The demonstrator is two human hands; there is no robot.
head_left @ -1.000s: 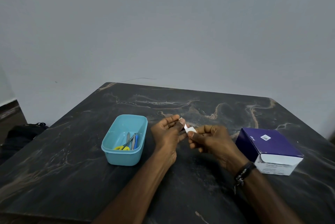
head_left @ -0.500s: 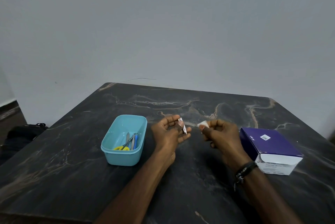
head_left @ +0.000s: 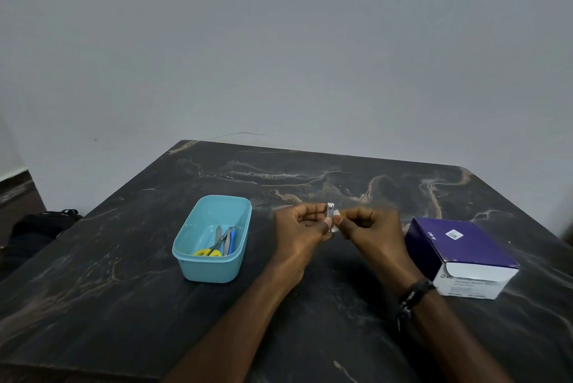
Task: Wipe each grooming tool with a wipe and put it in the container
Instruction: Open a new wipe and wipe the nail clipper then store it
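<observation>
My left hand pinches a small silver nail clipper and holds it upright above the middle of the table. Against the clipper's right side my right hand pinches a small white wipe. The two hands meet at the clipper. To the left stands a light blue plastic container. Inside it lie yellow-handled scissors, a metal file and a blue-handled tool.
A purple and white box lies on the table to the right of my right hand. The dark marbled table ends close to a grey wall behind. A black bag sits on the floor at the far left.
My hands had drawn apart half a second ago, the right one carrying the wipe away. Now the right hand has come back and the wipe is at the clipper again, which stands more upright.
</observation>
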